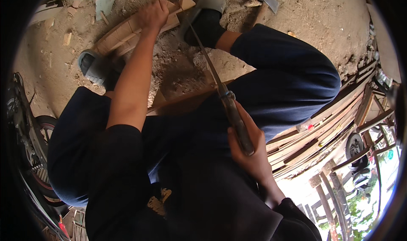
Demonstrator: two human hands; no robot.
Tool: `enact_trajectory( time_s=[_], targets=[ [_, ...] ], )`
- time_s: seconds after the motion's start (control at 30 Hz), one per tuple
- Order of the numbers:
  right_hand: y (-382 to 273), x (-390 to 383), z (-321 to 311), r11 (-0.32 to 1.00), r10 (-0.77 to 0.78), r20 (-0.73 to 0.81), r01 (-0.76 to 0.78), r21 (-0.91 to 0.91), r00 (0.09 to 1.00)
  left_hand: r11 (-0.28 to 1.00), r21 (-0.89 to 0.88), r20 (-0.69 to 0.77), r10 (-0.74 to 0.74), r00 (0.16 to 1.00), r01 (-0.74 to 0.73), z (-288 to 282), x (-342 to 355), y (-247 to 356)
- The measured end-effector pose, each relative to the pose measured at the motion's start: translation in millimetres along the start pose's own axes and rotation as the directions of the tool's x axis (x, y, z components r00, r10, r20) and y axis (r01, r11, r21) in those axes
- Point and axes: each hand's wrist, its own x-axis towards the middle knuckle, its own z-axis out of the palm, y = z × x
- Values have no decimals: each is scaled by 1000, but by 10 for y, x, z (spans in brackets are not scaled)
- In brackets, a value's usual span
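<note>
My left hand [153,15] grips a light wooden piece [126,31] marked into short segments, lying diagonally between my sandalled feet, with a small wedge-shaped end [186,2] to the right of the hand. My right hand [250,143] is closed around the dark handle of a long, thin-bladed saw [207,58], whose blade reaches up to near that right end of the wood; whether it touches cannot be made out. Behind the saw, a wooden board [178,103] lies crosswise under my legs.
Dirt ground [326,24] holds wood scraps, a pale sheet piece [104,7] and a metal-bladed tool [270,2]. Stacked planks [305,143] lie beside my right leg. A two-wheeled vehicle [38,156] stands at my left, and a wheel [355,147] shows at far right.
</note>
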Motion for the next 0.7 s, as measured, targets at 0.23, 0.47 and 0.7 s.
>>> enact_trajectory(
  time_s=[0.23, 0.47, 0.7],
  targets=[
    [33, 363, 180, 998, 53, 39, -54, 32, 998, 999, -4, -3, 51, 999, -51, -15, -71, -38],
    [10, 371, 92, 999, 45, 50, -46, 2, 998, 1000, -15, -16, 2, 1000, -3, 200, -78, -135],
    [-142, -80, -67, 993, 113, 38, -112, -31, 993, 999, -24, 80, -44, 996, 46, -46, -81, -26]
  ],
)
